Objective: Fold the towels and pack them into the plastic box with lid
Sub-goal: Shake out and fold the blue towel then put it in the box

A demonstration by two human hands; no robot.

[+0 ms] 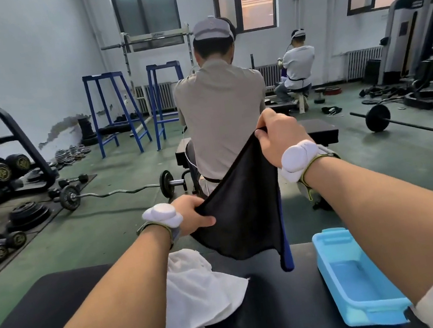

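Gym, black bench | left hand, right hand each pinch dark towel corners | light, limp, drapes; grip corners | blue box open

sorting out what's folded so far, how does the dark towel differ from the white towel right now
The dark towel is black with a blue edge; the white towel is plain white. The dark towel hangs in the air, gripped by the left hand and right hand; the white towel lies on the black bench, touched by neither hand. The dark towel is spread fairly flat; the white towel is rumpled. Neither is in the blue box.
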